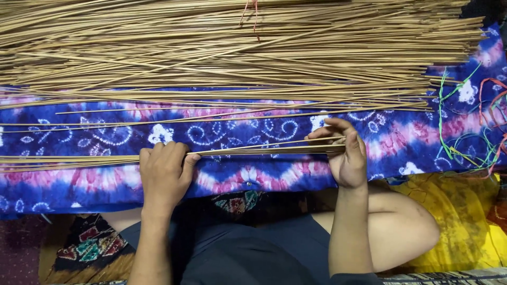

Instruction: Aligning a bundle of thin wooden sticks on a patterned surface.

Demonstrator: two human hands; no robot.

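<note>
Your left hand [163,171] is clenched around a small bundle of thin sticks [253,150], fingers [158,153] curled over the top and thumb pressed along the near side. Your right hand [346,155] grasps the same bundle at its far end: the fingers [338,126] arch over the tips and the thumb supports them from below, so the ends sit squared against the palm. The bundle lies level between the two hands, just above the tie-dyed cloth [237,179], and its free length runs on past the left hand toward the cloth's left edge.

Beyond the bundle, at the cloth's far edge, lies the large heap of loose sticks [237,47], with a few strays [211,113] scattered between heap and bundle. To the right of the cloth's patterned field, a tangle of coloured bands [470,132] lies near the heap's stick ends. A yellow cloth [454,221] lies at the near right corner of the tie-dyed cloth, beside your knee.

Step in hand, as judged: gathering and aligning a counted bundle, ends being evened by the right hand. The next move calls for a firm left grip so the sticks do not splay while the right hand frees itself.
</note>
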